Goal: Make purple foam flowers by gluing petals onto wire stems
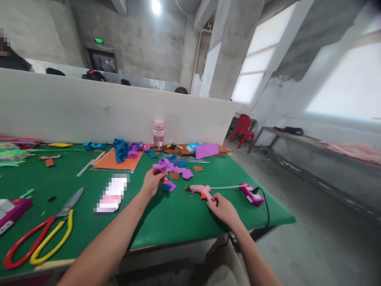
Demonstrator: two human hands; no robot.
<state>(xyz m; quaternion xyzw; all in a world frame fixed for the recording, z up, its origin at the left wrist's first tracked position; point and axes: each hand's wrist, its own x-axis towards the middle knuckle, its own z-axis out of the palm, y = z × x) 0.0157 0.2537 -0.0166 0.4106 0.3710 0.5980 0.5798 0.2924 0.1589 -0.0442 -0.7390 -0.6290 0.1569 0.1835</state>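
My left hand (152, 183) is pinched on a purple felt piece (158, 166), just above the table in front of me. Loose purple felt pieces (187, 173) and brown felt scraps (174, 175) lie right beside it. Under its fingers rests a small blue and purple felt scrap (169, 186). My right hand (224, 208) is closed round the handle of a pink hot glue gun (200, 188), whose nozzle points left. A clear glue stick (226, 187) sticks out of the gun's rear. Whether the gun touches the table I cannot tell.
On the green table (166, 222) lie large scissors (64, 214), a phone (113, 193) and a purple power box (251, 194) with a black cord. Blue felt flowers (121, 150) sit on orange felt (104, 161). A pink bottle (158, 135) stands before the white partition (119, 109).
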